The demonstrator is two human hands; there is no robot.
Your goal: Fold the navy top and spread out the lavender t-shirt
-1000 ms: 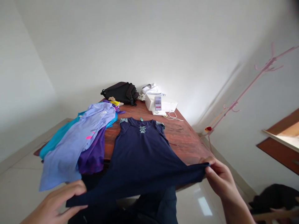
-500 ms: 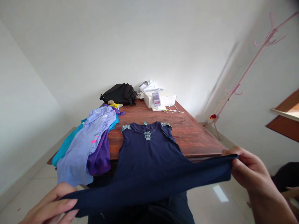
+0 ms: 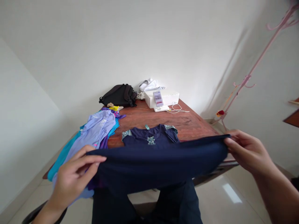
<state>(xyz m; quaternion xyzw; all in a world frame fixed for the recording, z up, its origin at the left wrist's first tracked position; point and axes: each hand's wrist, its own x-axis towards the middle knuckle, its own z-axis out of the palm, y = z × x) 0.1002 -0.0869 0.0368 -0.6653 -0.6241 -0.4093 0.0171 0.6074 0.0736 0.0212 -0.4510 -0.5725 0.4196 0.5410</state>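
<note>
A navy blouse (image 3: 161,165) with patterned green shoulder patches and front trim lies with its neck end on the wooden table (image 3: 191,126). Its lower edge is lifted and stretched between my two hands, above my dark-trousered legs. My left hand (image 3: 76,175) pinches one hem corner between thumb and fingers. At the opposite corner, my right hand (image 3: 246,151) grips the hem the same way. The raised fabric covers the blouse's middle and the table's near edge. Left of the blouse, a heap of lilac, turquoise and purple clothes (image 3: 93,127) hangs over the table edge, partly behind my left hand.
At the back of the table sit a black bag (image 3: 116,95), a white box (image 3: 171,97) and a white device (image 3: 161,109) with a cable. Behind the box is white cloth (image 3: 150,84). A pink coat stand (image 3: 263,56) leans in view at the right.
Both hands have risen, the left one most and also inward, lifting the hem toward the neckline. The hem now hides more of the blouse's front. The view has shifted slightly.
</note>
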